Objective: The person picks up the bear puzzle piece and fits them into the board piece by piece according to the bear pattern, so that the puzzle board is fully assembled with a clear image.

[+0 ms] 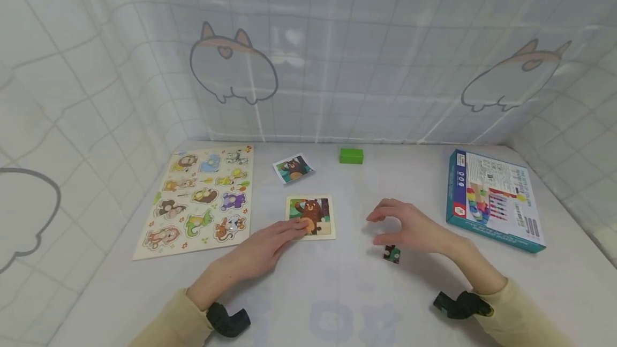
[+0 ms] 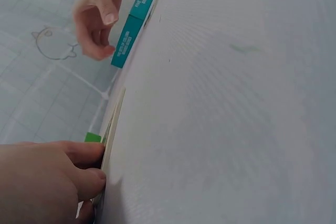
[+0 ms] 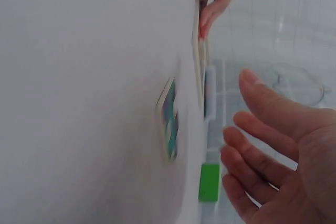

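A small bear jigsaw puzzle (image 1: 322, 205) lies in its pale square frame near the middle of the table. Its lower right corner shows bare board. My left hand (image 1: 262, 248) rests on the puzzle's lower left part with fairly straight fingers. To the right, my right hand (image 1: 412, 226) hovers above the table, thumb and fingers spread apart with nothing between them. Just below that thumb lies a loose puzzle piece (image 1: 394, 255), green and brown; the right wrist view also shows this piece (image 3: 168, 121) flat on the table, apart from the hand.
Behind the puzzle lies a bear picture card (image 1: 293, 168), with a green block (image 1: 351, 156) to its right. A large animal peg board (image 1: 195, 202) lies at the left. A teal-edged box (image 1: 496, 200) lies at the right. A patterned curtain wall rises behind.
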A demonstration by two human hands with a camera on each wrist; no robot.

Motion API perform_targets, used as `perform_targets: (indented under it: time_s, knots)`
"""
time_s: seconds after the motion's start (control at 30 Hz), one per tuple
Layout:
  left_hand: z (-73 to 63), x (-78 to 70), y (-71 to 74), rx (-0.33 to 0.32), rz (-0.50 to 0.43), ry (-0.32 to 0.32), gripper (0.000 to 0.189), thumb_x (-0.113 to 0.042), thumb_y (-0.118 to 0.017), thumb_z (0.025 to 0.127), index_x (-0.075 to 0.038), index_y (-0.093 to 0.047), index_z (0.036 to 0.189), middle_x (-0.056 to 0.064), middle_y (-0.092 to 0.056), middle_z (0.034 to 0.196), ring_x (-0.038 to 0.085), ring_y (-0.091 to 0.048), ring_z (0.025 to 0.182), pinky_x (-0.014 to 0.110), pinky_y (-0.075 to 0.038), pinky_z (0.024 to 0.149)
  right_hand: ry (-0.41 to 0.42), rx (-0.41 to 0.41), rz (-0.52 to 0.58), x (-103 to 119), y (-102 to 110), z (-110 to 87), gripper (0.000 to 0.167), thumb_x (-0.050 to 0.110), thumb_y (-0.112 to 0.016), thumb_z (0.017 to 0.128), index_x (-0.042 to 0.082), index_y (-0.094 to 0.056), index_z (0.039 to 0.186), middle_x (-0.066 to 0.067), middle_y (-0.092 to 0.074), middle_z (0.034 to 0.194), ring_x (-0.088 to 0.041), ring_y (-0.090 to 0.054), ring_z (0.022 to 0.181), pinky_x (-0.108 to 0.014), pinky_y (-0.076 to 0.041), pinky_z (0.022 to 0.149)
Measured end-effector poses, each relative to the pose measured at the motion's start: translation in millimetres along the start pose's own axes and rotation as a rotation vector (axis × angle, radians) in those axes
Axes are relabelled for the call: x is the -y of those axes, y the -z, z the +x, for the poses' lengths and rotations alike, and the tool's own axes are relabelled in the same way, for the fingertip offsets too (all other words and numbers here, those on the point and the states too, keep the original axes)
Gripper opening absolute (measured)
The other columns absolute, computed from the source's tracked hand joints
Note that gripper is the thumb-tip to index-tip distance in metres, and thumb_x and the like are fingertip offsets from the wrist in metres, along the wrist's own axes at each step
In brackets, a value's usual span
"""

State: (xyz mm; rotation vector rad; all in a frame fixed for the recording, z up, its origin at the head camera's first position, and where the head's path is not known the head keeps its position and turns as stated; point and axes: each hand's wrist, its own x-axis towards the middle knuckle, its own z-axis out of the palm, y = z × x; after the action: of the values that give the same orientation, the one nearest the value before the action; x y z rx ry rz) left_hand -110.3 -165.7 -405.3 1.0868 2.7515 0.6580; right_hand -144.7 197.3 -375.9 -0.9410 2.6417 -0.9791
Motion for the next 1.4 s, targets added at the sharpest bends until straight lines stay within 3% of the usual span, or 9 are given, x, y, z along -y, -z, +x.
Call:
perform_targets:
  time_s: [0.2,0.5,0.63,1.07,1.27,1.4]
  knots:
    - [0.9,-0.5,0.0,0.005,0.011,0.007,0.04,-0.011,-0.05,0.105,-0.014,-0.054,0.144,-0.005,-0.041,0.158,0.021,-0.038,0.146,0.043,-0.035,0.119,0.049,-0.017,0.059,-28,8,-19.1,0.038,0.03,-0.084,0.081,0.017,-0.073,0.115,0.003,-0.067,0.107,-0.019,-0.058,0.099,-0.034,-0.055,0.085]
    - [1.0,-0.7,0.6,0.005,0.024,0.012,0.042,-0.011,-0.05,0.104,-0.014,-0.053,0.146,-0.006,-0.041,0.158,0.021,-0.038,0.146,0.043,-0.034,0.119,0.043,0.173,0.118,-40,12,-24.0,0.038,0.039,-0.086,0.076,0.026,-0.071,0.108,0.008,-0.064,0.109,-0.014,-0.055,0.101,-0.027,-0.05,0.09]
    - [1.0,-0.3,0.3,0.004,0.022,0.008,0.042,-0.011,-0.051,0.104,-0.015,-0.052,0.146,-0.006,-0.041,0.158,0.021,-0.038,0.146,0.043,-0.034,0.119,0.067,0.21,0.102,-39,10,-24.3,0.037,0.041,-0.086,0.075,0.027,-0.07,0.105,0.01,-0.063,0.106,-0.013,-0.054,0.1,-0.027,-0.049,0.09]
    - [0.7,-0.3,0.8,0.004,0.024,0.014,0.042,-0.01,-0.052,0.104,-0.016,-0.053,0.146,-0.007,-0.041,0.158,0.02,-0.038,0.146,0.042,-0.035,0.119,0.108,0.15,0.098,-42,5,-22.8,0.024,0.03,-0.081,0.084,0.025,-0.071,0.106,0.009,-0.064,0.103,-0.012,-0.058,0.096,-0.026,-0.053,0.086]
    - [1.0,0.5,0.2,-0.002,0.029,-0.004,0.042,-0.009,-0.052,0.104,-0.014,-0.054,0.145,-0.006,-0.042,0.158,0.02,-0.038,0.146,0.043,-0.034,0.119,0.138,0.098,0.079,-42,5,-22.8,0.03,0.018,-0.079,0.087,0.019,-0.071,0.115,0.007,-0.065,0.105,-0.013,-0.059,0.095,-0.027,-0.053,0.086]
    - [1.5,0.8,-0.2,-0.005,0.031,-0.014,0.041,-0.009,-0.051,0.104,-0.013,-0.054,0.145,-0.005,-0.042,0.157,0.021,-0.038,0.146,0.042,-0.034,0.119,0.111,0.063,0.065,-41,4,-22.5,0.034,0.024,-0.082,0.085,0.018,-0.069,0.115,0.007,-0.065,0.103,-0.014,-0.058,0.093,-0.026,-0.053,0.084]
